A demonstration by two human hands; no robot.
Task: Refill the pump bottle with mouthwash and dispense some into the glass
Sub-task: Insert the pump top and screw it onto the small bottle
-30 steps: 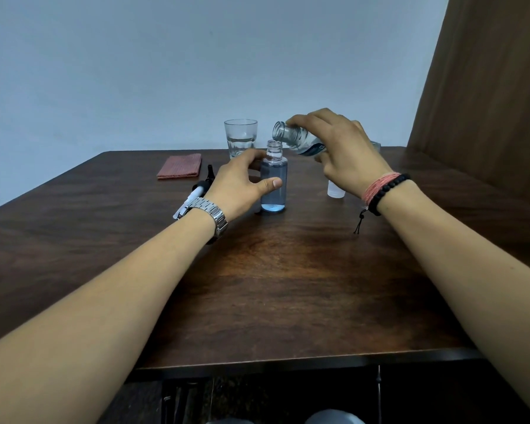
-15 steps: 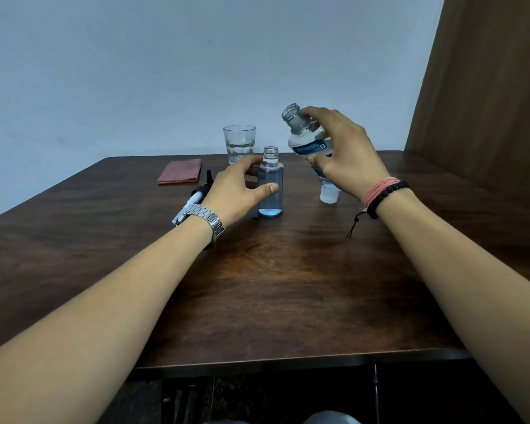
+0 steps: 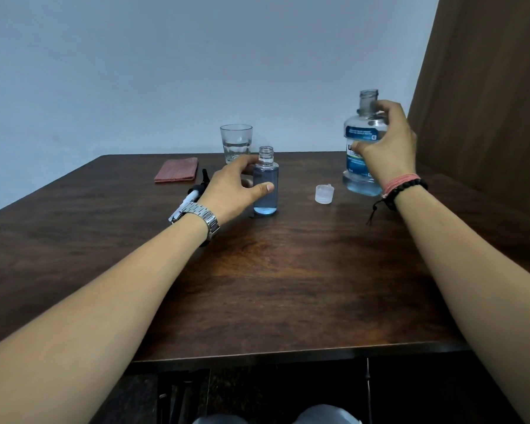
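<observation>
A small clear pump bottle [image 3: 266, 191], uncapped and full of blue mouthwash, stands on the dark wooden table [image 3: 273, 270]. My left hand [image 3: 233, 188] curls round it, thumb in front and fingers behind. My right hand [image 3: 386, 145] grips the large mouthwash bottle [image 3: 357, 166] upright at the right, its mouth open and a little blue liquid at its bottom. Its clear cap [image 3: 324, 194] lies between the two bottles. The black and white pump head [image 3: 193, 194] lies behind my left wrist. An empty glass [image 3: 236, 143] stands at the back.
A folded reddish cloth [image 3: 177, 174] lies at the back left of the table. A brown wooden panel [image 3: 487, 102] rises along the right side. The table's front edge [image 3: 288, 351] runs close to my body.
My right hand has swung the large bottle from tilted over the small bottle's mouth to upright and moved it right, down toward the table. My left hand stayed on the small bottle.
</observation>
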